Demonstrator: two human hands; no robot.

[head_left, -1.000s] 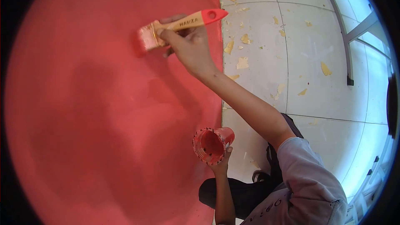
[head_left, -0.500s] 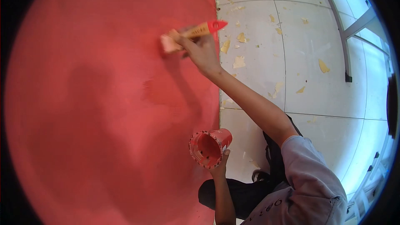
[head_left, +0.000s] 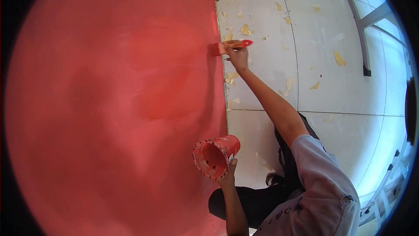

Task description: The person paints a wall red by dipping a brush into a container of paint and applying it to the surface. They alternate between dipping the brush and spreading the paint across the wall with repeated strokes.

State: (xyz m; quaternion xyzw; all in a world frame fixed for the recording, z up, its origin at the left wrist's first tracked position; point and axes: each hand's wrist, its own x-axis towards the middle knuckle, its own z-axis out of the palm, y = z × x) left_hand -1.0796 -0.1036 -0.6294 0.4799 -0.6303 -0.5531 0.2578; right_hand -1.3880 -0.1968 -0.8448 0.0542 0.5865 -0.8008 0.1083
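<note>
My right hand [head_left: 238, 58] is closed around the wooden handle of a paintbrush [head_left: 233, 44] with a red tip. The brush's bristles are red with paint and touch the red wall [head_left: 109, 31] right at its bottom edge, beside the tiled floor. Lower down, my left hand [head_left: 228, 178] grips a red paint container [head_left: 233, 144] around its side, its mouth tilted toward me. Red paint coats the inside, and dark spots dot its rim. A deeper red patch [head_left: 166, 94] shows on the wall between the brush and the container.
Pale floor tiles [head_left: 270, 79] border the wall, scattered with peeled yellowish paint flakes [head_left: 339, 58]. A grey metal frame leg [head_left: 363, 44] stands on the floor at the upper right. My bent, dark-clothed knee [head_left: 218, 203] is close to the wall.
The brush in my right hand has moved from the middle of the wall to its edge by the floor. The container has shifted slightly left in view, still in my left hand.
</note>
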